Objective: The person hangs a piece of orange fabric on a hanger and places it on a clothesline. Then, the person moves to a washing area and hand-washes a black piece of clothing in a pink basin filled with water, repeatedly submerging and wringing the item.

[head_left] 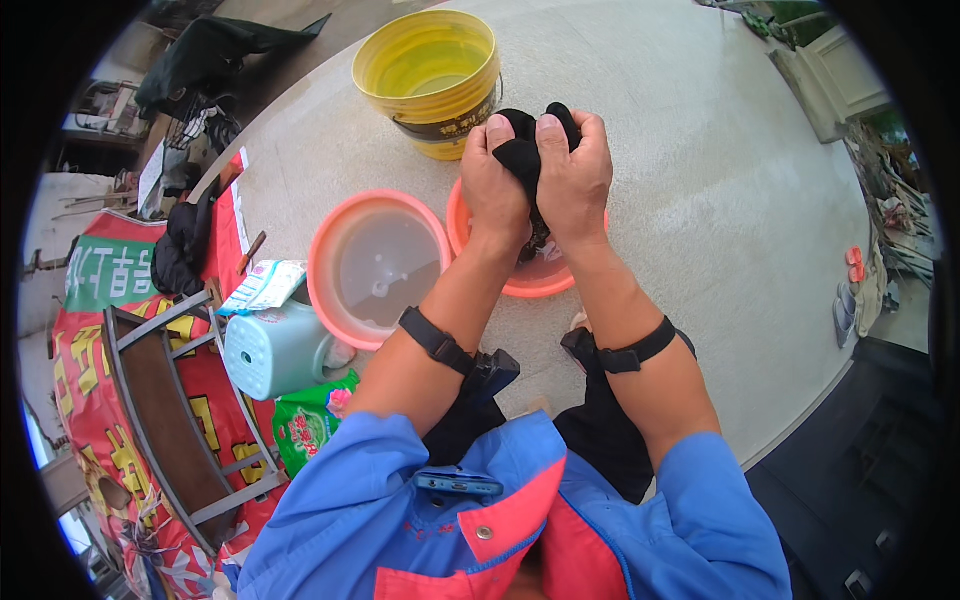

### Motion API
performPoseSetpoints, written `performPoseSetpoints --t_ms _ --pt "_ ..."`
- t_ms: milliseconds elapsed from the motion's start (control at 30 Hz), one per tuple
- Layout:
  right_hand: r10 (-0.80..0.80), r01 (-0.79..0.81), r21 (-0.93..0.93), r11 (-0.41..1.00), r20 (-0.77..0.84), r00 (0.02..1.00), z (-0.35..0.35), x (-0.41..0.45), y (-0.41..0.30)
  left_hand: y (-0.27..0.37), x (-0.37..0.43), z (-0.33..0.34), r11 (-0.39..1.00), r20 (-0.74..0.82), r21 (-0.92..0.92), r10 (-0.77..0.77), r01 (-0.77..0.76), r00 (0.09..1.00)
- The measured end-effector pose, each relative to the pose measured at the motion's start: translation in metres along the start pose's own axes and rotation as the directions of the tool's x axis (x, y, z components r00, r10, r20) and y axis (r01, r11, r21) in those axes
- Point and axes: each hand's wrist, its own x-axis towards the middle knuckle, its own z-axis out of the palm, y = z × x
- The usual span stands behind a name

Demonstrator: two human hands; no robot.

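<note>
A bunched black cloth is gripped between my two fists, its folds sticking out above the thumbs. On its left side my left hand is closed around it; my right hand grasps the other side. Both hands are raised over an orange-pink plastic basin, which my forearms partly cover. Dark and pale cloth shows inside that basin. To its left stands a second orange-pink basin of cloudy water. Beyond my hands is a yellow bucket with a wire handle.
A pale blue plastic stool lies on its side at the left, near a white-and-blue packet and a green bag. Behind them are a metal-framed bench and a red printed banner. Slippers lie far right on the concrete floor.
</note>
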Motion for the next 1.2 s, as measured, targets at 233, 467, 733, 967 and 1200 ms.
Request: performPoseSetpoints --t_ms 233,467,733,967,1200 --pt "-0.081 0.083 -0.002 0.997 0.157 0.984 -0.010 -0.016 -0.014 -0.016 0.021 -0.011 0.996 0.022 -0.022 -0.083 0.084 0.996" --pt "0.042 -0.042 -0.005 0.999 0.019 0.999 -0.014 0.015 -0.002 -0.003 -0.005 0.005 0.948 0.007 0.313 -0.064 0.059 0.998" --pt "-0.079 0.112 -0.144 0.983 0.218 0.973 -0.002 -0.030 -0.015 0.000 0.026 -0.021 0.961 0.044 -0.146 -0.230 0.234 0.972" --pt "0.003 0.008 -0.145 0.989 0.075 0.997 -0.009 0.000 -0.009 -0.011 0.002 -0.003 0.992 0.009 0.052 -0.117 0.116 0.993" --pt "0.050 -0.048 -0.056 0.997 0.029 0.998 0.000 0.008 0.017 -0.009 0.007 -0.004 0.984 0.024 -0.021 -0.175 0.176 0.984"
